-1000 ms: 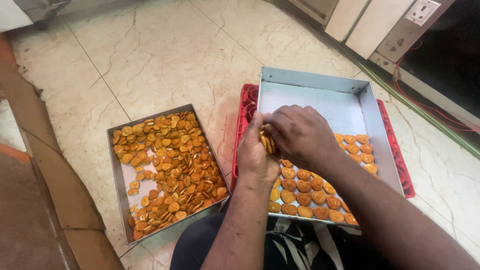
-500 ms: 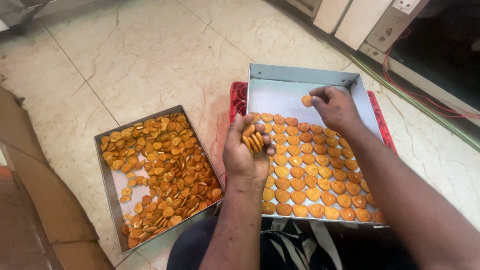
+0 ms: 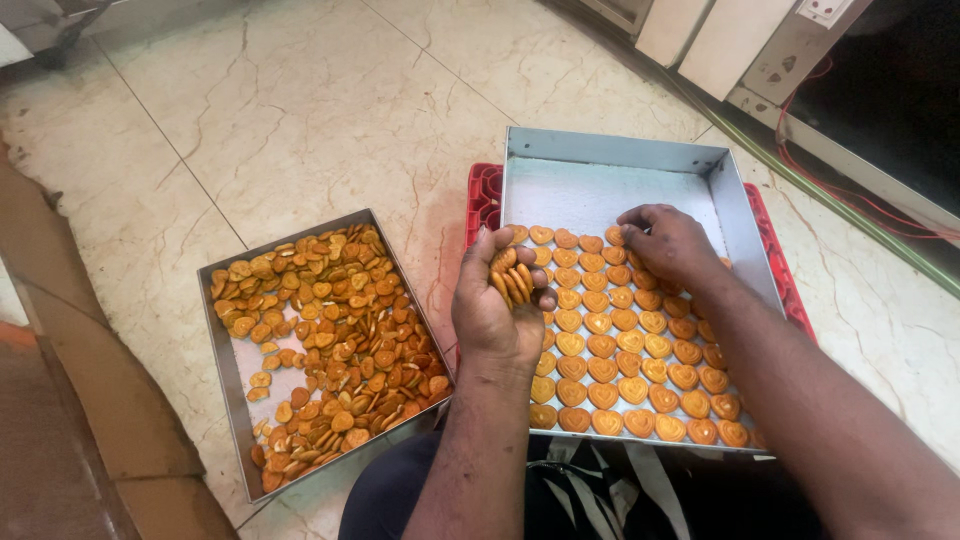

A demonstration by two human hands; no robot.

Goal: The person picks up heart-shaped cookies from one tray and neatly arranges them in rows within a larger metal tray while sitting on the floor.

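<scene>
**Fingers loaded, stack could slip**

Fingers of left hand curl around a short stack of orange heart-shaped biscuits, held above the near-left rows of the square steel tray on the red crate. Right hand fingertips press down at the top row; whether they pinch a biscuit I cannot tell.

Risks, as I judge them:
- stack is edge-on, loosely held; could spill onto laid rows
- right forearm hangs low over rows; could scuff the alignment
- loose-biscuit tray sits close to the knee; a bump scatters it

Right hand lowered onto the top biscuit row, its biscuit set down
</scene>
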